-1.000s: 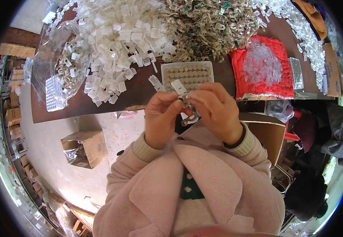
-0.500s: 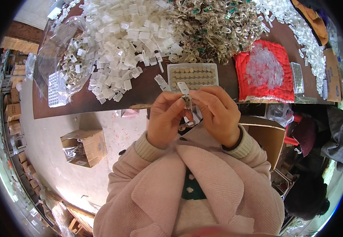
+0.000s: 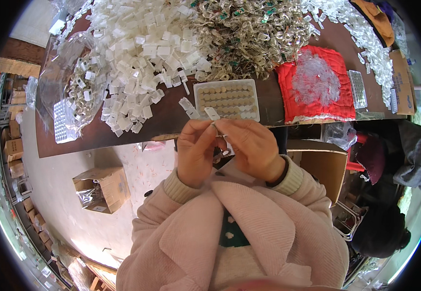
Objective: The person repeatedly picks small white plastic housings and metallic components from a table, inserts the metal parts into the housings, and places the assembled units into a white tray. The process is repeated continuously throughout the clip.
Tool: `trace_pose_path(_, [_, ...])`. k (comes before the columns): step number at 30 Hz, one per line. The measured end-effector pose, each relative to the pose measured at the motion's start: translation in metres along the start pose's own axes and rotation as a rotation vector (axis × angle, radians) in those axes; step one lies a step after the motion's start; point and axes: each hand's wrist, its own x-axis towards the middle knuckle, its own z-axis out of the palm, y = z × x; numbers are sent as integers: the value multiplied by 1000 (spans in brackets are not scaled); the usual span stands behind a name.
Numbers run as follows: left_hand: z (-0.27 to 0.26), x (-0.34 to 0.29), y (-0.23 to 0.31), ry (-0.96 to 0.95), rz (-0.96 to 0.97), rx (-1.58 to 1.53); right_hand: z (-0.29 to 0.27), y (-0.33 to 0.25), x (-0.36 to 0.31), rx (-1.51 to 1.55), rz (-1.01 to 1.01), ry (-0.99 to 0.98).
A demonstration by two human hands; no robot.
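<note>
My left hand (image 3: 191,157) and my right hand (image 3: 254,153) meet in front of my chest, near the table's front edge. Fingertips of both pinch a small white plastic piece (image 3: 211,113), whose flat end sticks up above them. Below the fingers a small clear and silvery part (image 3: 225,153) shows, partly hidden by the left hand. Just beyond the hands lies a clear plastic tray (image 3: 257,102) with rows of round tan discs (image 3: 222,89). Beside it on the left are loose white plastic pieces (image 3: 188,107).
On the brown table (image 3: 164,116) stand heaps of white plastic pieces (image 3: 137,43) and clear looped parts (image 3: 251,39). A red cloth (image 3: 281,80) bears thin clear pieces. A plastic bag (image 3: 50,72) lies at left. Cardboard boxes (image 3: 118,186) stand on the floor.
The table has shifted slightly left in view. Both hands have moved a little left and down, and the right fingers have closed farther over the small white piece, now tilted.
</note>
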Motion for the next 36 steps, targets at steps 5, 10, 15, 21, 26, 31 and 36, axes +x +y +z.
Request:
trace_pose_path(5, [2,-1,3,-3,15,-14,-25,41,-12,-197,197,70])
trace_pose_path(10, [3,0,5,-27,1,-22,-26,59,-23,-309,154,5])
trace_pose_path(15, [4,1,7,-50,-15,-43,-27,54,-18,-393,102,-47])
trace_pose_path(21, [4,3,0,-86,-35,-72,-22,22,-3,-49,274,9])
trace_pose_path(26, [8,0,2,-67,-39,-127,-3,-9,19,46,193,56])
trace_pose_path(31, [2,5,5,-63,12,74,-5,-11,29,143,234,-13])
trace_pose_path(36, [-2,3,2,-82,54,93,-5,-6,20,163,234,-78])
